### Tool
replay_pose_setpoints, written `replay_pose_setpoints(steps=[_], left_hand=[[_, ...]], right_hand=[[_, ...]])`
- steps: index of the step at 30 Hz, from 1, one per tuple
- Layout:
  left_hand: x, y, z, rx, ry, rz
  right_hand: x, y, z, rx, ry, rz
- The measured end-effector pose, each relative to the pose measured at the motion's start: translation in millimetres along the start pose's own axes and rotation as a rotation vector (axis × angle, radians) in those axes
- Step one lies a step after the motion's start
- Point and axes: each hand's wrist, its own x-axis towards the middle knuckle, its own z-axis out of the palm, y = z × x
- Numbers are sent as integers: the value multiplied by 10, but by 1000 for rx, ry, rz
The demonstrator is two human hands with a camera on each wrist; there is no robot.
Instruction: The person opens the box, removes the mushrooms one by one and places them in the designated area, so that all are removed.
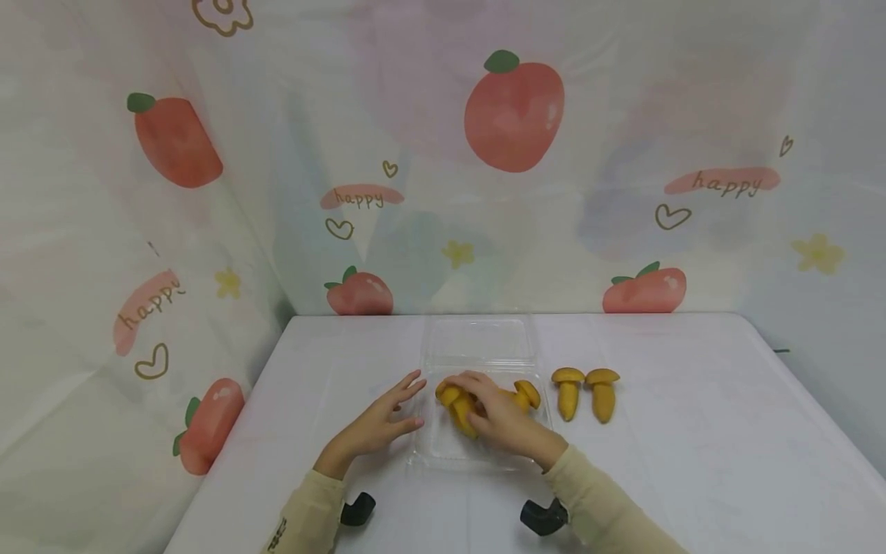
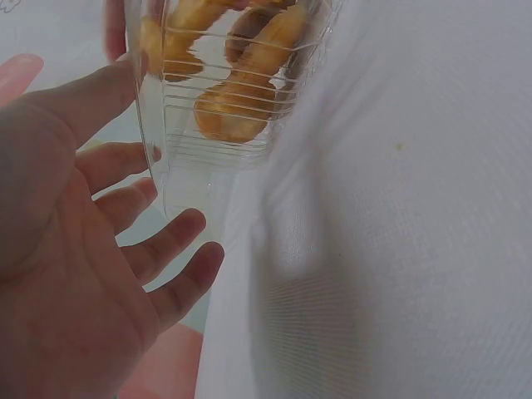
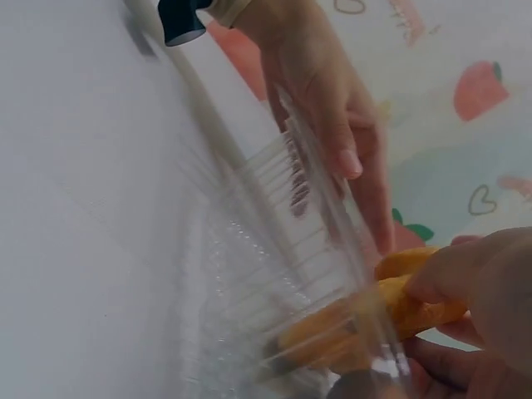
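Note:
A clear plastic clamshell box (image 1: 432,454) stands with its lid folded back. My right hand (image 1: 505,419) reaches into it from the right, thumb and fingers gripping a yellow mushroom (image 1: 457,408); the right wrist view shows the mushroom (image 3: 395,312) tilted at the box wall. Another yellow mushroom (image 1: 528,394) lies in the box by the right side, partly behind the hand. At the left wall, my left hand (image 1: 374,423) has its fingers spread, fingertips right at the rim. Through the ribbed side, the left wrist view shows mushrooms (image 2: 233,112) inside.
To the right of the box, two more yellow mushrooms (image 1: 567,394) lie side by side on the white table (image 1: 692,446). The clear lid (image 1: 479,338) extends toward the patterned backdrop (image 1: 415,115). Black wrist pieces (image 1: 543,517) show at both sleeves.

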Motion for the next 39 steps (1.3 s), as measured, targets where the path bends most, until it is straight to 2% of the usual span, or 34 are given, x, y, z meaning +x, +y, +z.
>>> replay_pose_setpoints(steps=[4,14,21,31,39], left_hand=[[0,14,-6,-3,-2,-14],[5,9,8,18,2,-28],[4,9,11,25,3,-25],[-1,8,22,5,0,-59],[10,-2,16,13,-3,-39]], right_hand=[[-30,-22,-77,35,29,2],[-222,-2,-210,83,105,-52],[-335,-25,-296,73,133,-34],[-560,13,-482,69,156,8],[-702,45,-655,12,222,-24]])
